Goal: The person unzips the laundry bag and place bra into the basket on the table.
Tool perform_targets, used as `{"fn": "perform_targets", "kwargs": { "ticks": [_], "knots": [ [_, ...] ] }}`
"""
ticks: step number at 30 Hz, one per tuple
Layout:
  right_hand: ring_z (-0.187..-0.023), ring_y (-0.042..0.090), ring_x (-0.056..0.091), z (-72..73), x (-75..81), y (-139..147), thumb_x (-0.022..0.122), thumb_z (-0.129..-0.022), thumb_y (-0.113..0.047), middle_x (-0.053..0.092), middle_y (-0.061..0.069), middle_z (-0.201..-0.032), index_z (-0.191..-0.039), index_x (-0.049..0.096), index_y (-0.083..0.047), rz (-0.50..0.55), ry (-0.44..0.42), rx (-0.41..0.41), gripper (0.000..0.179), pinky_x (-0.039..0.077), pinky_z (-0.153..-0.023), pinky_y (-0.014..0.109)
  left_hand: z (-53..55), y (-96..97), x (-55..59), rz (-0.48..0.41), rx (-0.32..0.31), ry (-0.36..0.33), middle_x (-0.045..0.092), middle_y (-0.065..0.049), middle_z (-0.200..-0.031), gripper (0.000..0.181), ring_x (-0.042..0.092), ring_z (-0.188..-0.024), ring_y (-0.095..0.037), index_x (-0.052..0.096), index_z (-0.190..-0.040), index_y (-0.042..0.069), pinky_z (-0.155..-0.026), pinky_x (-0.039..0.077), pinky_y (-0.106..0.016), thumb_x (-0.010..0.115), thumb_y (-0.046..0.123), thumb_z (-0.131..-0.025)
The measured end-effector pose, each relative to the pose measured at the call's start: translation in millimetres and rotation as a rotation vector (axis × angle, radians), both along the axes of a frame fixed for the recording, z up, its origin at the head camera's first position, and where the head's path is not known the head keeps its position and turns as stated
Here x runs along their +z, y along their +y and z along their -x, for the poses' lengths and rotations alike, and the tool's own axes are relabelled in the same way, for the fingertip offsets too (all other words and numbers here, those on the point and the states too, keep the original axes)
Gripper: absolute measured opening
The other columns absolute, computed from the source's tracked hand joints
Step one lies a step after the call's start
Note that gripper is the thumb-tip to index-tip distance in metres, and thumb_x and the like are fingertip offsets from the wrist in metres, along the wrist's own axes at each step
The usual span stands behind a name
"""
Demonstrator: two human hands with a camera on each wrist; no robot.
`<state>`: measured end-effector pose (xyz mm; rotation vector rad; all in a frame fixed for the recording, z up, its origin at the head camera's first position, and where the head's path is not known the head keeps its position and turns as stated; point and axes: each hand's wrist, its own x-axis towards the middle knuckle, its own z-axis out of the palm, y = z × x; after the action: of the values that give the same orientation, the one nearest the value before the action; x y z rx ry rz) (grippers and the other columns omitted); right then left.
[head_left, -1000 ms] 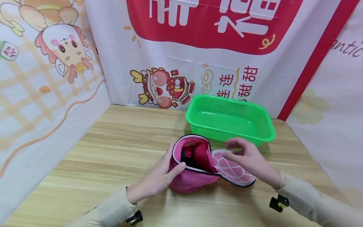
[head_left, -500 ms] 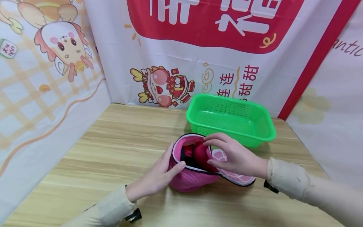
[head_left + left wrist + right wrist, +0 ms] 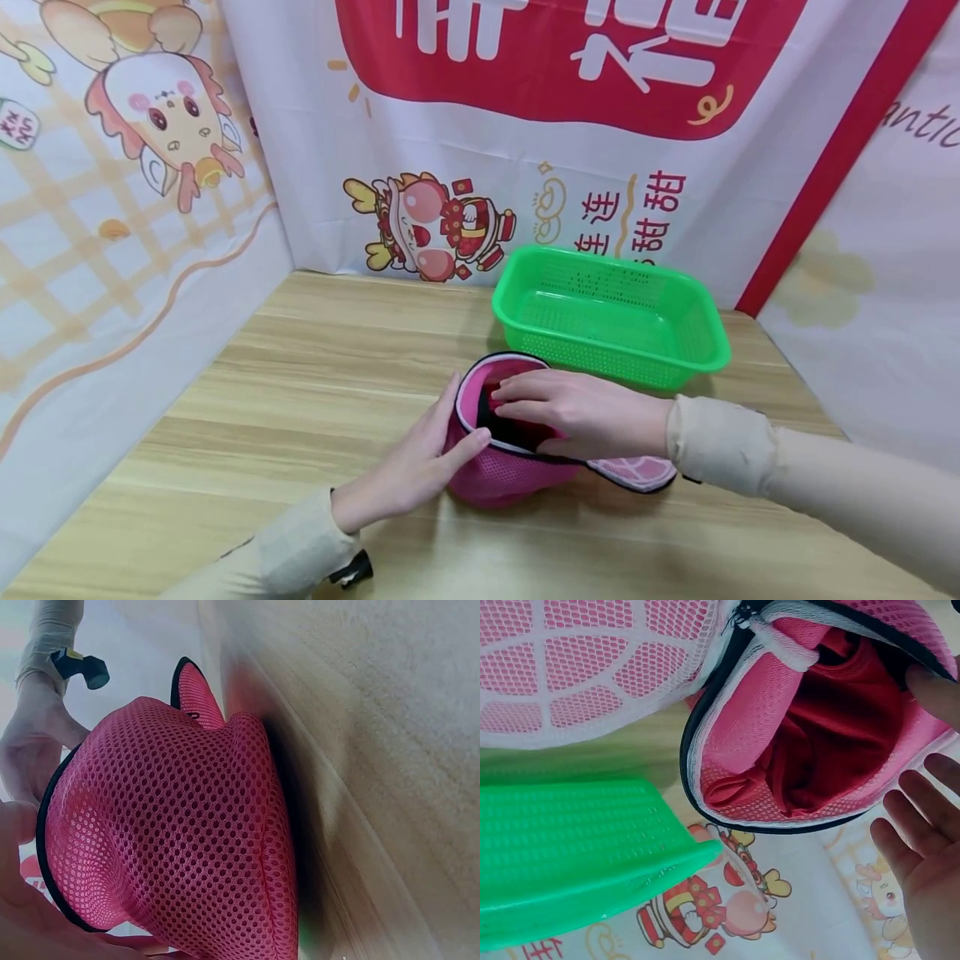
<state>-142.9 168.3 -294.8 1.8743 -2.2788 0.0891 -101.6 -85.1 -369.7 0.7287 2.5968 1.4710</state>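
Note:
A pink mesh laundry bag (image 3: 498, 482) with a black-edged round mouth sits on the table. Its white-patterned lid (image 3: 637, 472) is folded back to the right. My left hand (image 3: 420, 471) holds the bag's left side, thumb on the front rim and fingers round the outside. Over the mouth is my right hand (image 3: 573, 408), palm down, fingers loosely extended into the opening. Dark red cloth (image 3: 840, 742) lies bunched inside, as the right wrist view shows; in the head view that hand covers most of it.
A green plastic basket (image 3: 615, 360) with perforated sides stands close behind the bag, against the printed backdrop (image 3: 300, 167). Hanging cloth walls also border the wooden table (image 3: 300, 392) at left and right.
My right hand has moved left from above the lid to the bag's mouth and down into it. My left hand has kept its hold on the bag.

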Motion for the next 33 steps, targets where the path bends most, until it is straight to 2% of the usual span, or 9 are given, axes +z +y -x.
{"fn": "perform_targets", "kwargs": {
  "ticks": [6, 8, 12, 19, 23, 27, 33],
  "knots": [
    [-0.125, 0.026, 0.052, 4.8, -11.7, -10.6, 0.079, -0.079, -0.011, 0.058, 0.012, -0.132, -0.126, 0.064, -0.004, -0.036, 0.070, 0.090, 0.050, 0.037, -0.108, 0.037, -1.6, 0.5, 0.0, 0.038, 0.016, 0.003, 0.017, -0.013, -0.159, 0.088, 0.019, -0.143, -0.023, 0.001, -0.158, 0.015, -0.115, 0.018, -0.043, 0.054, 0.051, -0.097],
    [-0.125, 0.026, 0.052, 6.4, -15.8, -15.0, 0.074, -0.082, -0.009, 0.059, 0.012, -0.131, -0.124, 0.066, -0.007, -0.047, 0.109, 0.128, 0.043, 0.036, -0.108, 0.037, -2.0, 0.6, 0.1, 0.039, 0.014, -0.001, 0.016, -0.012, -0.160, 0.088, 0.018, -0.144, -0.022, 0.000, -0.158, 0.015, -0.115, 0.018, -0.044, 0.054, 0.050, -0.098],
    [-0.126, 0.024, 0.052, 8.0, -19.8, -21.7, 0.066, -0.087, -0.003, 0.059, 0.011, -0.132, -0.120, 0.069, -0.011, -0.064, 0.122, 0.166, 0.034, 0.034, -0.110, 0.036, -3.1, -0.6, -0.3, 0.032, 0.007, -0.010, 0.013, -0.013, -0.160, 0.086, 0.016, -0.144, -0.023, -0.002, -0.158, 0.015, -0.115, 0.016, -0.044, 0.053, 0.046, -0.099],
    [-0.131, 0.026, 0.047, 5.8, -18.8, -26.7, 0.073, -0.079, -0.005, 0.054, 0.012, -0.138, -0.128, 0.065, -0.011, -0.202, 0.105, 0.120, 0.050, 0.034, -0.110, 0.038, -4.2, -1.8, -0.9, 0.039, -0.002, -0.009, 0.010, -0.009, -0.161, 0.086, 0.014, -0.145, -0.021, -0.002, -0.157, 0.014, -0.116, 0.015, -0.043, 0.053, 0.047, -0.099],
    [-0.134, 0.026, 0.043, 4.4, -21.1, -28.6, 0.079, -0.074, -0.011, 0.050, 0.013, -0.142, -0.132, 0.061, -0.011, -0.273, 0.119, 0.101, 0.061, 0.031, -0.112, 0.039, -4.8, -2.2, -2.5, 0.038, -0.003, -0.012, 0.010, -0.012, -0.161, 0.087, 0.013, -0.145, -0.022, -0.002, -0.157, 0.014, -0.116, 0.015, -0.044, 0.053, 0.046, -0.099],
    [-0.134, 0.026, 0.042, 5.5, -26.3, -30.3, 0.080, -0.072, -0.016, 0.050, 0.012, -0.142, -0.134, 0.059, -0.010, -0.259, 0.131, 0.102, 0.066, 0.028, -0.113, 0.039, -5.2, -3.1, -3.5, 0.029, -0.001, -0.019, 0.010, -0.013, -0.161, 0.085, 0.014, -0.145, -0.023, -0.002, -0.157, 0.014, -0.116, 0.015, -0.044, 0.053, 0.044, -0.100],
    [-0.134, 0.027, 0.042, 7.8, -32.7, -30.8, 0.081, -0.072, -0.022, 0.051, 0.011, -0.141, -0.136, 0.056, -0.009, -0.205, 0.102, 0.080, 0.070, 0.026, -0.114, 0.040, -4.7, -4.6, -3.7, 0.030, -0.001, -0.024, 0.012, -0.015, -0.160, 0.084, 0.016, -0.144, -0.025, -0.002, -0.157, 0.013, -0.116, 0.015, -0.044, 0.051, 0.046, -0.100]
  ]
}}
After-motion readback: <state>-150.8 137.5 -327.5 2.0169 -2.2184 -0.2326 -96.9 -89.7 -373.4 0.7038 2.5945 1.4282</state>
